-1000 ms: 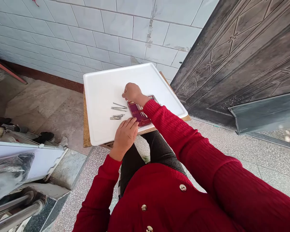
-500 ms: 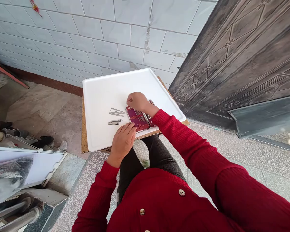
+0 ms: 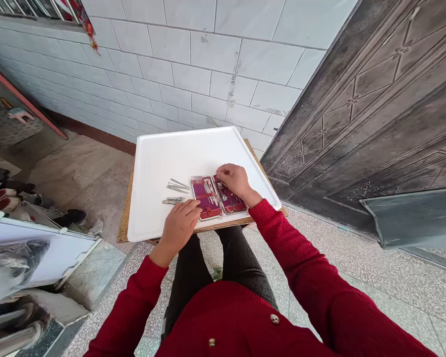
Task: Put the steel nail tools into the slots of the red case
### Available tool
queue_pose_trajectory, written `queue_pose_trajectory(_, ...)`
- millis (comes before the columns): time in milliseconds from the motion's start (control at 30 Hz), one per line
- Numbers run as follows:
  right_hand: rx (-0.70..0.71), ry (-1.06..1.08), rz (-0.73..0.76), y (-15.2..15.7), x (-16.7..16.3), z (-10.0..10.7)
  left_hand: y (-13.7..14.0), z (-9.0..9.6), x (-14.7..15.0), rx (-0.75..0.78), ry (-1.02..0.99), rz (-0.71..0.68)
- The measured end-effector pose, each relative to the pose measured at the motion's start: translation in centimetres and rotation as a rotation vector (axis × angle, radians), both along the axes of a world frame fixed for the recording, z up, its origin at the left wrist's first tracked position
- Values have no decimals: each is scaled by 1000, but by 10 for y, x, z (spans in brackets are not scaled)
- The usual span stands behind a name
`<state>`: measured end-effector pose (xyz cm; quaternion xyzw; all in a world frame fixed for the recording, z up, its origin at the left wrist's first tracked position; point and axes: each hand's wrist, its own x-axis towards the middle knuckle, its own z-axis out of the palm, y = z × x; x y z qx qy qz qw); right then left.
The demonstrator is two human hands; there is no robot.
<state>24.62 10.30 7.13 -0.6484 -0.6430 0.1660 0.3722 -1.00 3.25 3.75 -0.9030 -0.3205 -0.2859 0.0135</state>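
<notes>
An open manicure case point(image 3: 207, 214) with a dark red and purple lining lies on the white tray point(image 3: 178, 148), small metal tools held in both halves. My left hand point(image 3: 179, 223) rests at the case's left edge, fingers stretched out and lying flat. Over the right half of the case is my right hand point(image 3: 235, 179), its thumb and fingers pinched together; whatever they hold, if anything, is too small to make out. Several thin metal tools point(image 3: 177, 186) lie on the tray left of the case. Nearer me are nail clippers point(image 3: 173, 201).
The tray stands on a wooden board point(image 3: 125, 218) close to a tiled wall point(image 3: 193, 59). A dark patterned metal door point(image 3: 342, 109) is at the right. Shoes point(image 3: 3, 201) and a white rack point(image 3: 70, 243) are at the lower left.
My right hand has moved right, from above the case's left half to its right half, uncovering the tools in the middle. My left hand stays by the case's edge. The view has shifted slightly.
</notes>
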Motion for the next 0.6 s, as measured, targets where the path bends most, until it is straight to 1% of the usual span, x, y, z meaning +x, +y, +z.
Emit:
queue_pose_trajectory(133, 38, 74, -21, 36, 30, -3, 34, 18, 11, 88, 71, 26)
queue_pose_trajectory(267, -52, 200, 8, 60, 42, -19, 70, 33, 24, 95, 207, -72)
queue_pose_trajectory(333, -85, 182, 17, 64, 42, -27, 81, 36, 28, 107, 294, -112)
queue_pose_trajectory(400, -83, 135, 18, 65, 40, -32, 88, 36, 30, 103, 382, -139)
queue_pose_trajectory(500, -89, 63, 10, 64, 37, -31, 95, 36, 31, 69, 477, -166)
queue_pose_trajectory(600, -111, 17, 11, 64, 36, -27, 103, 38, 33, 68, 504, -232)
